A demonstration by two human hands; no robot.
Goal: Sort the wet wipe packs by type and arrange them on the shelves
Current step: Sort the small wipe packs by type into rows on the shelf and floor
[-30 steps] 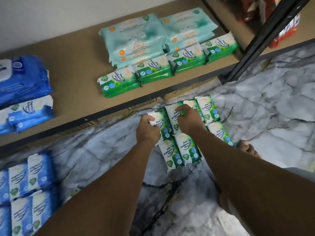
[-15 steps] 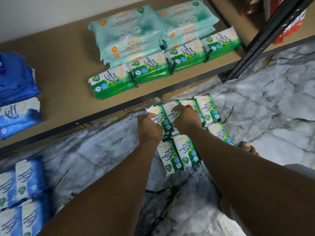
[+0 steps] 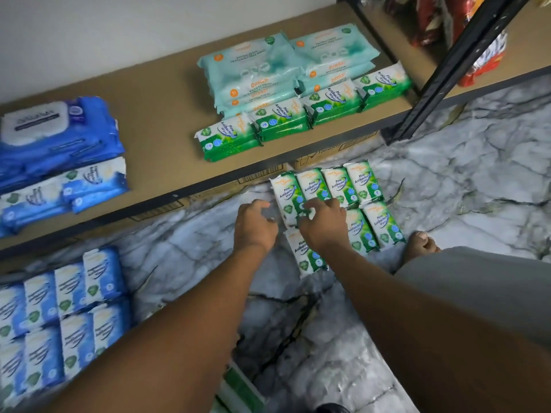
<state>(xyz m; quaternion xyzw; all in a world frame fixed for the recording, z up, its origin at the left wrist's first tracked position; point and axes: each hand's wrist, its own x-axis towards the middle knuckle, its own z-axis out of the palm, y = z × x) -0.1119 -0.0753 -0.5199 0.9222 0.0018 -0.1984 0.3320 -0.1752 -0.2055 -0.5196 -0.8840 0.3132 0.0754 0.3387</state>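
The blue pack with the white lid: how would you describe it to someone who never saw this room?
Look at the brown shelf board above the marble floor and go to its left end, where dark blue packs are stacked. The blue pack lies on top of that stack. It alone carries a white lid; the small blue-and-white packs in front of it have none.
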